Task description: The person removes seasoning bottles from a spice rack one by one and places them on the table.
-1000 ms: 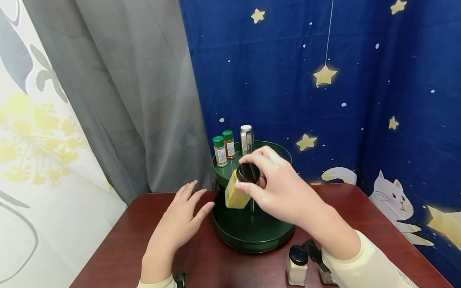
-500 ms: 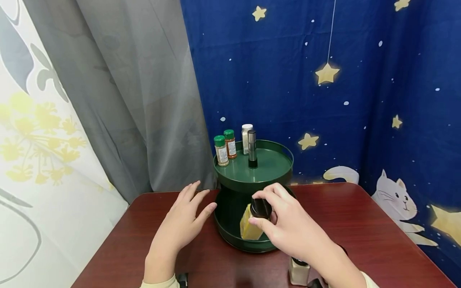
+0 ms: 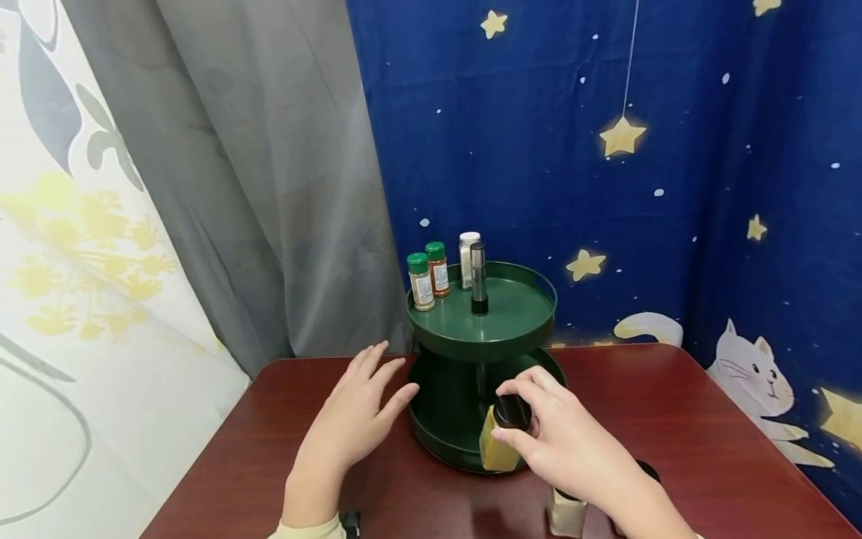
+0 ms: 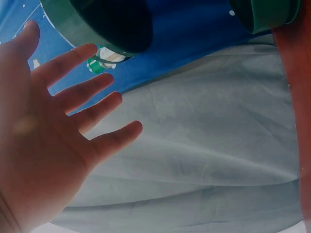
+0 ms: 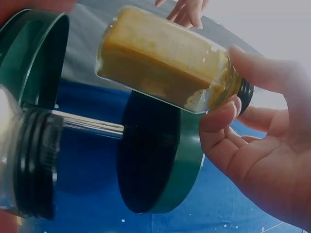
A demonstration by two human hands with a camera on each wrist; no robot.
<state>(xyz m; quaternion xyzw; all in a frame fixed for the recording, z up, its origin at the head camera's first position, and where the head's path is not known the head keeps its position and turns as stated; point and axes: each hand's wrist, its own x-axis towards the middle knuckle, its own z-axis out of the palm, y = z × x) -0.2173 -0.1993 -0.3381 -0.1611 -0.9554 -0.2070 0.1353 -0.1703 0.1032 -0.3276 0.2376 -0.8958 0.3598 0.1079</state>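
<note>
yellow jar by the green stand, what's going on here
A person's right hand holds the yellow jar by its black-capped end, near the lower tier of the green stand. The left hand is spread beside the stand, holding nothing. Three small bottles stand on the upper tier, and a pale jar, partly hidden, stands on the table.

At nine o'clock the left hand [image 4: 43,128] lies open-palmed, its fingers spread apart and pointing toward two o'clock. A green tray [image 4: 73,22] fills eleven o'clock, partly hiding a green-capped bottle [image 4: 111,56]. Another tray [image 4: 272,17] sits at one, reddish bench [image 4: 301,87] at three, grey curtain [image 4: 204,136] toward five.
</note>
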